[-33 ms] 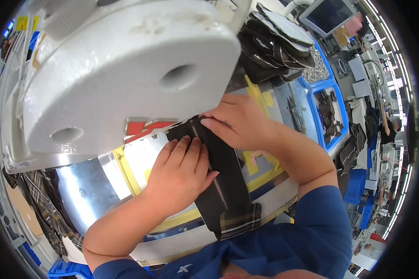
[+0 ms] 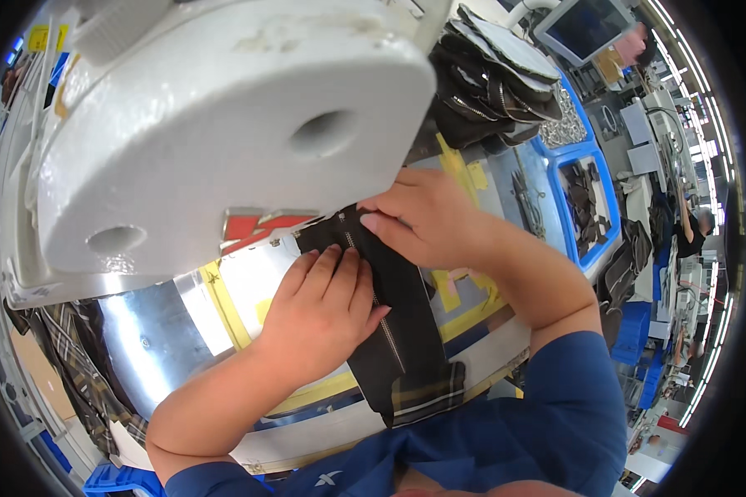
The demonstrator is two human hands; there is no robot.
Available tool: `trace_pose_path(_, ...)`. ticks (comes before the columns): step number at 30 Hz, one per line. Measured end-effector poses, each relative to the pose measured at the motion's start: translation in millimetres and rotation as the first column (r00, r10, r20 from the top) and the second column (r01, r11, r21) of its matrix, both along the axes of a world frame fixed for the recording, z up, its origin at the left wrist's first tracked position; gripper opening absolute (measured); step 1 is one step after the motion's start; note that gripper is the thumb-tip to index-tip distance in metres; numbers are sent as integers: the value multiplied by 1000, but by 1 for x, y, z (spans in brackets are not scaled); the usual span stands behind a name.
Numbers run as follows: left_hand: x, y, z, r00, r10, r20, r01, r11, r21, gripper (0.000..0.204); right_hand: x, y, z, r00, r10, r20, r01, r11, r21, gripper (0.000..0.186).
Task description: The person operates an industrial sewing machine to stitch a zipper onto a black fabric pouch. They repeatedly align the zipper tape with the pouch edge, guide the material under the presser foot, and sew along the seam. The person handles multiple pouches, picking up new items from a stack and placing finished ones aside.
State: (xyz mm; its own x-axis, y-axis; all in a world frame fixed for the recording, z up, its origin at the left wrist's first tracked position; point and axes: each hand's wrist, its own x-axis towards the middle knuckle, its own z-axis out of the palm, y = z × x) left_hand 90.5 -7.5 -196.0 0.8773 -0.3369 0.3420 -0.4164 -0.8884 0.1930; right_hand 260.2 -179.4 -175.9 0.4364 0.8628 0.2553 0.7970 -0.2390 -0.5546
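A dark fabric piece with a long metal zipper lies on the metal work plate beneath a white sewing machine head with a red plate on it. My left hand rests on the fabric over the zipper, fingers laid out and slightly bent. My right hand is farther up at the zipper's upper end, thumb and fingers closed on the fabric's edge close to the machine head; some fingertips are hidden. A plaid panel shows at the fabric's lower end. Yellow tape strips mark the plate.
Dark zippered pieces are stacked behind at right, near a monitor. Blue trays hold metal parts and dark scraps. Metal tools lie beside them. Plaid cloth hangs at left. A co-worker is at far right.
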Motion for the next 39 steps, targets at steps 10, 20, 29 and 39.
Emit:
trace_pose_path(10,-3,-2,1,999,-40,12,40,999,-36,48,3,1,-2,986,109,122,-101,992,-70,20)
trace_pose_path(20,-2,-1,1,999,-42,16,43,998,-56,47,3,3,-16,969,166,183,-162,986,-35,23)
trace_pose_path(29,-2,0,1,999,-46,11,47,997,-58,48,3,6,-15,968,176,179,-175,984,-22,22)
trace_pose_path(39,3,8,0,988,140,-60,-144,987,-66,67,5,8,-16,954,197,226,-204,979,9,21)
